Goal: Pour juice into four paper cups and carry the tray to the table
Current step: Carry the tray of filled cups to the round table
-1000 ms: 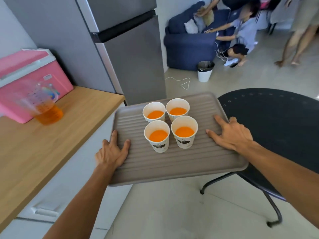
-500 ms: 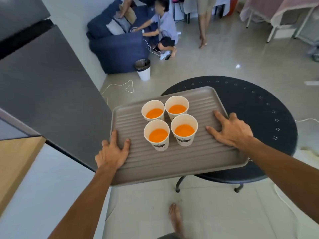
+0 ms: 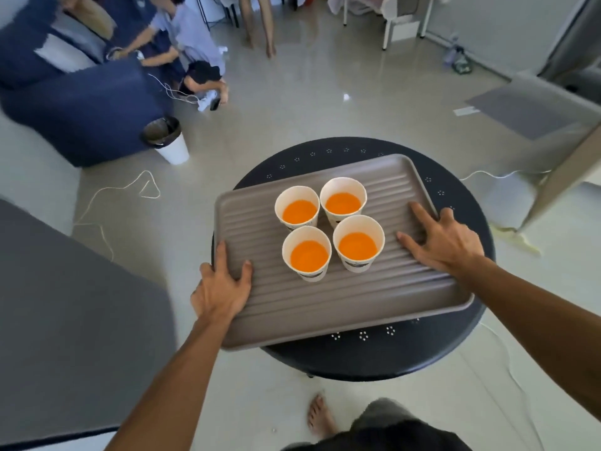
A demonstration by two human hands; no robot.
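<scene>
I hold a ribbed taupe tray (image 3: 257,307) over a round black table (image 3: 432,349). Several white paper cups of orange juice stand close together on the tray's middle: back left cup (image 3: 297,208), back right cup (image 3: 343,200), front left cup (image 3: 307,252), front right cup (image 3: 358,242). My left hand (image 3: 221,285) grips the tray's left edge with the thumb on top. On the right edge my right hand (image 3: 440,239) grips with fingers spread over the ribs. Whether the tray touches the tabletop is unclear.
A grey fridge side (image 3: 65,320) fills the lower left. A white bin (image 3: 167,139) stands by a blue sofa (image 3: 74,102), where a person crouches. Cables (image 3: 120,196) lie on the floor. Another person's legs (image 3: 257,24) stand at the back. My bare foot (image 3: 320,418) is below the table.
I have turned right, away from the counter and fridge. The tray with the cups now sits over the middle of the black table. Both hands keep the same grip.
</scene>
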